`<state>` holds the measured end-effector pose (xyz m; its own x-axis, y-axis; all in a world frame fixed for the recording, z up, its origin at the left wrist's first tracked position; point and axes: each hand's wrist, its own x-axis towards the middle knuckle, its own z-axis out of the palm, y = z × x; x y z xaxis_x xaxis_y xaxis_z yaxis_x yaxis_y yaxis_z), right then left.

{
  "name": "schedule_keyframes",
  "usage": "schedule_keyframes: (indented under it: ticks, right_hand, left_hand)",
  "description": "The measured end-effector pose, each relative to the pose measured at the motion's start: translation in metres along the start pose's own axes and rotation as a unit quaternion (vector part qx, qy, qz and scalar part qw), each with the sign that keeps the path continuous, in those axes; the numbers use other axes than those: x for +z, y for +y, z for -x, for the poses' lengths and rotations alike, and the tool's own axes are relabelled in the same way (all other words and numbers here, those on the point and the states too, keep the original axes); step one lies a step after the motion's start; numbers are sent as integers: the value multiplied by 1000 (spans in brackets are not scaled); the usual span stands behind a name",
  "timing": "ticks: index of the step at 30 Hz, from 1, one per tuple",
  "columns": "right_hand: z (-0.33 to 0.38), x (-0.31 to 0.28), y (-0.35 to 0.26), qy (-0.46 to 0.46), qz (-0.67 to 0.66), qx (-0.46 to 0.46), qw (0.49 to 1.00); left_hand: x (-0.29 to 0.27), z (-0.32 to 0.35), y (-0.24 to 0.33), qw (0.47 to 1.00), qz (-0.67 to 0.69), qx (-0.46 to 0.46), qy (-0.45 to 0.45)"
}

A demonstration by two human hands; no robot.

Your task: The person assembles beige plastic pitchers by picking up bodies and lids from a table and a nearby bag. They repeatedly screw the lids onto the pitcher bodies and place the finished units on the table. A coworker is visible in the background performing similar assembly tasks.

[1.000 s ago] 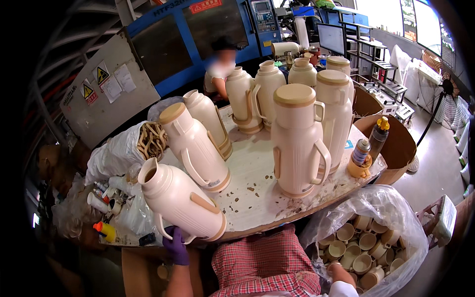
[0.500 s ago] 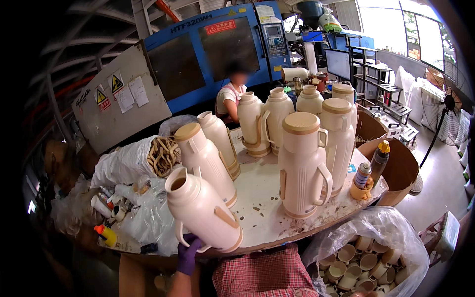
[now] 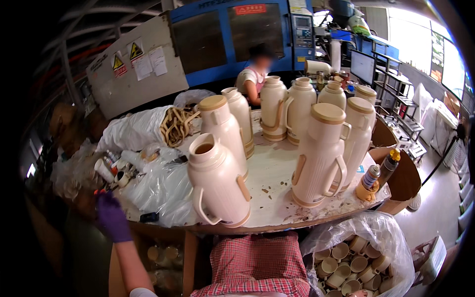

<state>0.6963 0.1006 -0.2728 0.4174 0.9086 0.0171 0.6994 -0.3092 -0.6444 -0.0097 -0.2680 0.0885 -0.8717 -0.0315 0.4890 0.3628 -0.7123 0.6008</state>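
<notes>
My left hand (image 3: 113, 214), in a purple glove, reaches to the table's left edge. It covers most of a yellow bottle with an orange-red top (image 3: 101, 191); its fingers are blurred and hidden. Of my right hand (image 3: 358, 294), only a sliver shows at the lower edge by the bag of cups, fingers unseen. An open-topped cream thermos flask (image 3: 217, 180) stands at the table's near edge, its handle untouched. Behind it is a flask with a tan-topped cup lid (image 3: 222, 123). Another lidded flask (image 3: 319, 158) stands to the right.
Several more flasks (image 3: 274, 106) stand farther back on the table (image 3: 269, 198). A white sack (image 3: 133, 129) of tan straps and clear plastic lie left. At right are an orange cup (image 3: 366, 192) with bottles and a plastic bag (image 3: 396, 242) of beige cups. A person (image 3: 251, 81) sits opposite.
My left hand has let go of the near flask's handle and moved left to the yellow bottle. The flask, tilted before, now stands more upright. The whole view has shifted.
</notes>
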Motion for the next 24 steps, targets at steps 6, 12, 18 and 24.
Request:
schedule_keyframes:
  ticks: [6, 12, 18, 24]
  right_hand:
    - [44, -17, -143, -155, -163, -177, 958]
    - [92, -23, -219, -369, -231, -278, 856]
    - [107, 54, -207, -437, -189, -390, 788]
    - [131, 76, -229, -346, 51, -494, 796]
  left_hand:
    - [267, 127, 45, 619, -269, 339, -656]
    - [296, 198, 31, 699, -101, 463, -535]
    - [264, 238, 29, 840, -14, 222, -495]
    - [247, 180, 88, 810, -219, 218, -498]
